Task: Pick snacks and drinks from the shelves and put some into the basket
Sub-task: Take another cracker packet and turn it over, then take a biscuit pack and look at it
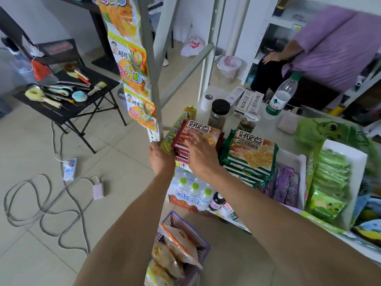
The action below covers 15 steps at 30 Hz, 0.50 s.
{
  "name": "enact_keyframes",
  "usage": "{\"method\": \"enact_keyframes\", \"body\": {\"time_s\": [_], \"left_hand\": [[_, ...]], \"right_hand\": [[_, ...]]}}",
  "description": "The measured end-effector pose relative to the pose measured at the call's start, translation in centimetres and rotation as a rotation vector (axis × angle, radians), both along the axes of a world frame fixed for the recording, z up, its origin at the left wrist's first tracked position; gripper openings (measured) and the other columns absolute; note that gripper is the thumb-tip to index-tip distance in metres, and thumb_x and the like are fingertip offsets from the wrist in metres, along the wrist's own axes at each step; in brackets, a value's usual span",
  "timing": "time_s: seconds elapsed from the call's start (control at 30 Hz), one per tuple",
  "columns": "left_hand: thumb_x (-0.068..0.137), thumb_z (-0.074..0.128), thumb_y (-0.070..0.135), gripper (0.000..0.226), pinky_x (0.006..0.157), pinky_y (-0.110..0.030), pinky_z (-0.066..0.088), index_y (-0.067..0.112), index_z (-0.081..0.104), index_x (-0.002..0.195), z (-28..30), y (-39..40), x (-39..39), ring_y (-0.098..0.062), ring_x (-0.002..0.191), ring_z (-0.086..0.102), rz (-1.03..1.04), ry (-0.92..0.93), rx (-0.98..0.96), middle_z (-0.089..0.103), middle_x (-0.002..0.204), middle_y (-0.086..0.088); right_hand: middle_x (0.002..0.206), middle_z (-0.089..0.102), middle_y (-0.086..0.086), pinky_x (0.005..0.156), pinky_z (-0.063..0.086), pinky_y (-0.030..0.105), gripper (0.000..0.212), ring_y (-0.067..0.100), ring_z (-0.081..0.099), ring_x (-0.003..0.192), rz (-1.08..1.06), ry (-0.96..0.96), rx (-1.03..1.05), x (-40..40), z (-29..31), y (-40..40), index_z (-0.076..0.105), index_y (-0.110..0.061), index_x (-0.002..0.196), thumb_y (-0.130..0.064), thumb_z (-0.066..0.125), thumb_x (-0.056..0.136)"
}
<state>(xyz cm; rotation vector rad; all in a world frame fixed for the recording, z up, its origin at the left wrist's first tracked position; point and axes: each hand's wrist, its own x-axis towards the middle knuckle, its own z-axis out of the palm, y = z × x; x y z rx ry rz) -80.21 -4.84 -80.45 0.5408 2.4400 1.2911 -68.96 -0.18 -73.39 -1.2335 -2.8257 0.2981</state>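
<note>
Item in hand: red biscuit packs (198, 134), stacked at the shelf's (274, 129) left front corner beside the green biscuit packs (250, 153). Right hand (201, 154) lay flat on the top red pack, fingers spread; left hand (161, 159) curled round a yellow-green packet (175, 131) at the shelf's left edge. Step judged: picking; next, close on one pack and lower it into the basket (203, 243), below the shelf's front edge, already holding snack bags (177, 244).

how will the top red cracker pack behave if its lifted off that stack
The red cracker pack looks flat and boxy, so it probably lifts fairly stiff rather than floppy. Its glossy wrapper may be slippery under the right hand resting on it. The crackers pictured suggest brittle, light contents, so squeezing hard could break them.
</note>
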Motion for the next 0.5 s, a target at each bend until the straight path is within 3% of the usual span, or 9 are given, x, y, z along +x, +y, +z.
{"method": "enact_keyframes", "body": {"time_s": [0.2,0.37,0.5], "left_hand": [[0.086,0.07,0.014,0.033,0.071,-0.032,0.041,0.004,0.051,0.111,-0.4,-0.5,0.2,-0.031,0.092,0.058,0.024,0.021,0.065,0.056,0.112,-0.01],[0.081,0.071,0.014,0.035,0.068,-0.026,0.034,0.009,0.055,0.112,-1.0,-4.0,0.7,-0.017,0.08,0.05,0.083,0.036,0.123,0.058,0.111,-0.004],[0.076,0.08,0.019,0.05,0.079,-0.032,0.046,0.012,0.055,0.118,-3.2,-7.3,1.0,-0.018,0.098,0.057,0.102,0.048,0.23,0.058,0.116,-0.002]], "right_hand": [[0.157,0.027,0.01,0.102,0.045,0.049,0.058,0.03,0.032,0.139,0.012,-0.017,-0.001,0.3,-0.3,0.0,0.04,-0.018,0.145,-0.01,0.057,0.09],[0.156,0.029,0.011,0.105,0.043,0.05,0.056,0.03,0.03,0.141,0.011,0.023,0.011,0.4,-0.5,-0.2,0.042,-0.014,0.144,-0.009,0.057,0.09],[0.153,0.032,0.013,0.103,0.044,0.051,0.055,0.032,0.033,0.139,0.015,0.012,0.026,0.2,-0.7,-0.4,0.043,-0.013,0.141,-0.012,0.06,0.089]]}}
